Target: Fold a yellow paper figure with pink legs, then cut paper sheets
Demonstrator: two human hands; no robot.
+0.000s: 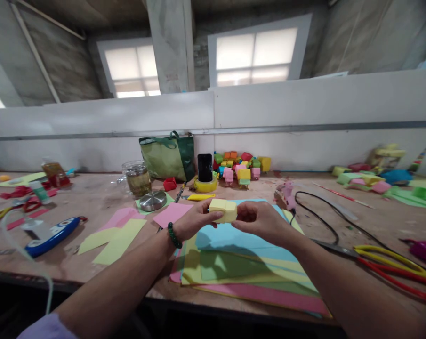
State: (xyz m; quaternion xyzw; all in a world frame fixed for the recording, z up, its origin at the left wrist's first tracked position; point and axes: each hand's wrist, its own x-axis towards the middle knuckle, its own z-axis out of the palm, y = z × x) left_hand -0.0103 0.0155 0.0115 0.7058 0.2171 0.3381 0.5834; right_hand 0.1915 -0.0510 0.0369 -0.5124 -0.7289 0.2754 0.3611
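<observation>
A small pale yellow boxy piece (222, 210), apparently two blocks joined side by side, is held up over the stacked sheets. My left hand (197, 218) pinches its left end, thumb along the front. At its right end, my right hand (260, 220) has curled fingers and thumb against the edge; part of that contact is hidden. Below both hands lies a stack of coloured sheets (230, 270), with blue, green, yellow and pink layers. Pink (170, 214) and yellow strips (119, 242) lie to the left.
Large scissors (385, 263) and a black cable (334, 216) lie right. Beyond the hands are a yellow utility knife (201, 197), a phone (204, 167), several coloured block figures (244, 175), a green bag (168, 157) and a glass mug (137, 179). A blue-and-white device (53, 237) sits left.
</observation>
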